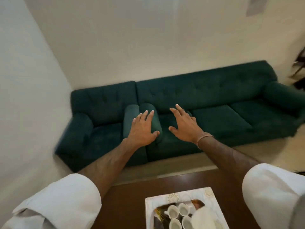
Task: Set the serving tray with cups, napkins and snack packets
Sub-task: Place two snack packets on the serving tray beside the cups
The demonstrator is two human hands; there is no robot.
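Observation:
A white patterned serving tray point(209, 195) lies on a dark wooden table point(128, 202) at the bottom of the view. On it stand several white cups point(172, 211), with a white napkin point(202, 217) to their right and a dark packet point(198, 203) behind it. My left hand point(142, 129) and my right hand point(185, 125) are stretched out in the air well above and beyond the tray, fingers spread, holding nothing. A thin bracelet circles my right wrist.
A dark green sofa point(214, 103) with bolster cushions point(132, 119) runs along the cream wall behind the table. A strip of pale floor separates sofa and table. A dark plant point(299, 70) shows at the right edge.

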